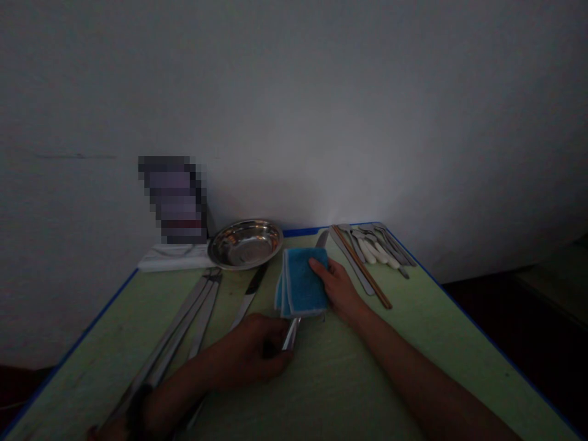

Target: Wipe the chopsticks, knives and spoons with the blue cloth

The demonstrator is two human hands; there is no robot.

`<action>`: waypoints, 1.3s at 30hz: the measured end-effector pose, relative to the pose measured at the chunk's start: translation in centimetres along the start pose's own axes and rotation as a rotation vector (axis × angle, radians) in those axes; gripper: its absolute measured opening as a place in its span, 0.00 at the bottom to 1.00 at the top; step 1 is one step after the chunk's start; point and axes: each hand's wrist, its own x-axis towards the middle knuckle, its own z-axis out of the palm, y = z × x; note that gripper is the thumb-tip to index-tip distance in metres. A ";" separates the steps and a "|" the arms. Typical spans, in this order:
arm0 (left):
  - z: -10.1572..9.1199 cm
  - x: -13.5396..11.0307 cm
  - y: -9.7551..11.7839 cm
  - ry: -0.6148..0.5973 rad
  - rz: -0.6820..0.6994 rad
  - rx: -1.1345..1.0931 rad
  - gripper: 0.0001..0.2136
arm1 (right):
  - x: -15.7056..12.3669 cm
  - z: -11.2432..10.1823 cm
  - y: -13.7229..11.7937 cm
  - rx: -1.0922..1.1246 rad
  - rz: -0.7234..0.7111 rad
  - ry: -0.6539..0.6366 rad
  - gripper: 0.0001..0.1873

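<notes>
My left hand [250, 355] is closed around the handle of a metal utensil [291, 334] that runs forward under a folded blue cloth [301, 288]; its tip [323, 238] shows beyond the cloth. My right hand [337, 288] grips the blue cloth, thumb on top, wrapping it around the utensil's middle. Both rest low over the green table [413, 331].
A steel bowl [245, 243] sits at the back centre. Long metal tongs and knives [193, 318] lie at the left. Chopsticks, spoons and other cutlery [372, 251] lie at the back right. A white folded cloth [172, 257] and a blurred object stand at the back left.
</notes>
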 end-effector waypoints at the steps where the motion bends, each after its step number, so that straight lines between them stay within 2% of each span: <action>1: 0.0 0.0 0.0 0.001 -0.010 0.018 0.03 | 0.0 0.0 -0.1 0.026 0.017 0.018 0.17; 4: -0.2 -0.3 0.1 0.000 -0.016 0.077 0.02 | 0.4 0.0 -0.3 0.187 0.056 0.127 0.16; 7: -0.5 -0.6 0.1 -0.011 0.023 0.134 0.02 | 1.2 -0.4 -0.5 0.390 0.035 0.305 0.14; 9: -0.6 -0.6 0.1 -0.020 0.050 0.162 0.03 | 1.5 -0.7 -0.5 0.456 0.011 0.376 0.13; 11: -0.6 -0.6 0.0 -0.018 0.063 0.187 0.04 | 1.6 -0.8 -0.4 0.438 -0.015 0.375 0.13; 18: -0.2 -0.3 0.1 0.026 0.091 0.274 0.11 | 0.6 0.2 0.1 0.226 -0.062 0.242 0.15; 21: -0.1 -0.2 0.0 0.030 0.101 0.190 0.13 | 0.2 0.5 0.4 0.119 -0.097 0.250 0.18; 24: -0.1 -0.3 -0.1 0.030 0.083 0.107 0.11 | -0.1 0.7 0.5 0.050 -0.092 0.214 0.18; 28: -0.2 -0.3 0.2 0.041 0.041 0.168 0.06 | -0.3 0.8 0.2 0.142 -0.066 0.136 0.15; 34: -0.4 -0.4 0.5 0.001 0.043 0.283 0.04 | 0.8 -0.4 -0.6 0.340 -0.029 0.328 0.09; 39: -0.4 -0.6 0.5 0.042 0.063 0.291 0.03 | 0.8 -1.3 -1.6 0.325 -0.073 0.343 0.12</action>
